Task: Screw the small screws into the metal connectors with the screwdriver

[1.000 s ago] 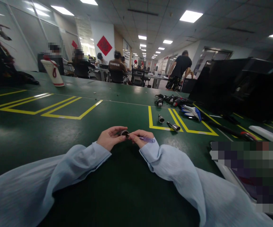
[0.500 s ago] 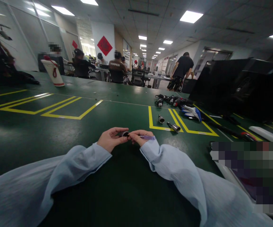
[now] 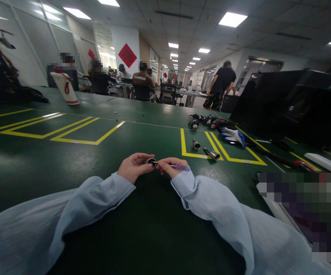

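Left hand (image 3: 130, 168): thumb and fingers grasp a round, silvery metal cup-shaped piece (image 3: 151, 161), partly hidden between them. Right hand (image 3: 169, 165): fingertips pinch a slim tool with a translucent purple handle (image 3: 180, 167); its tip, at the cup's mouth, is indistinct.

The blue-sleeved left arm (image 3: 96, 198) and right arm (image 3: 219, 200) slant inward from the lower corners, wrists angled toward each other — the left hand (image 3: 131, 168) pinching between thumb and curved fingers, the right hand (image 3: 169, 167) gripping with fingers bunched, its tips just beside the left's.
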Tool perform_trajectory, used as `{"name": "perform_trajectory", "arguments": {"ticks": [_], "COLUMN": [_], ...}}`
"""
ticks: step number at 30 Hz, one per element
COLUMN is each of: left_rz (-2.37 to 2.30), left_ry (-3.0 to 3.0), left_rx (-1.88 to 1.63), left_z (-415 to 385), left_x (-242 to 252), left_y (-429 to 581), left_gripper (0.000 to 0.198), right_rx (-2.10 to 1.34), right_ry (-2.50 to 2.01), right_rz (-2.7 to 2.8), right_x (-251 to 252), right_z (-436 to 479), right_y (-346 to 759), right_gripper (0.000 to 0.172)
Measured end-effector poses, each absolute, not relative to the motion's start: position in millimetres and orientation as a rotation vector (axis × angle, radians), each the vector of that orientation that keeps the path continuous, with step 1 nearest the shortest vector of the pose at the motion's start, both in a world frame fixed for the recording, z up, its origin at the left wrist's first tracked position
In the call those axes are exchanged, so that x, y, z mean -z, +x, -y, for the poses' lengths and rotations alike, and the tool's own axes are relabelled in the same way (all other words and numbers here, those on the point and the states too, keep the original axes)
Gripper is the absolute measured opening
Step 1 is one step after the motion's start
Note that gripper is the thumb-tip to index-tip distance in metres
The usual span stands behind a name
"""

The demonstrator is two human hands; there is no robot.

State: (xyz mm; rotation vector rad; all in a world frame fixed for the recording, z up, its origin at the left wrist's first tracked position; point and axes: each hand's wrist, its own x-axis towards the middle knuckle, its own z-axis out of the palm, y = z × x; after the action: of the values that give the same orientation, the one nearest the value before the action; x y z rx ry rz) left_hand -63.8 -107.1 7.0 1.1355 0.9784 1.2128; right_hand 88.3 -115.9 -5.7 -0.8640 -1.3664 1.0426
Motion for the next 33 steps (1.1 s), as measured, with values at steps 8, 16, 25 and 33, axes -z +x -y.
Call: {"name": "perform_trajectory", "arguments": {"ticks": [8, 16, 25, 33], "left_rz": [-1.043, -1.099, -1.13, -1.137], "left_ry": [1.149, 1.198, 1.186, 1.243], "left_rx": [-1.236, -1.244, -1.241, -1.235], "left_z": [107, 112, 114, 114], "left_x": [-8, -15, -19, -17], "left_y": [-62, -58, -59, -59], "left_gripper": [0.036, 0.033, 0.032, 0.029], "right_rx": [-0.723, -0.44, -0.259, -0.356], "right_ry": [-0.881, -0.762, -0.748, -0.859], "right_rz": [1.556, 1.677, 1.748, 1.814], "right_x": [9, 9, 8, 3], "right_z": [117, 120, 122, 127], "right_y": [85, 82, 83, 84], "right_gripper": [0.016, 0.013, 0.014, 0.014]}}
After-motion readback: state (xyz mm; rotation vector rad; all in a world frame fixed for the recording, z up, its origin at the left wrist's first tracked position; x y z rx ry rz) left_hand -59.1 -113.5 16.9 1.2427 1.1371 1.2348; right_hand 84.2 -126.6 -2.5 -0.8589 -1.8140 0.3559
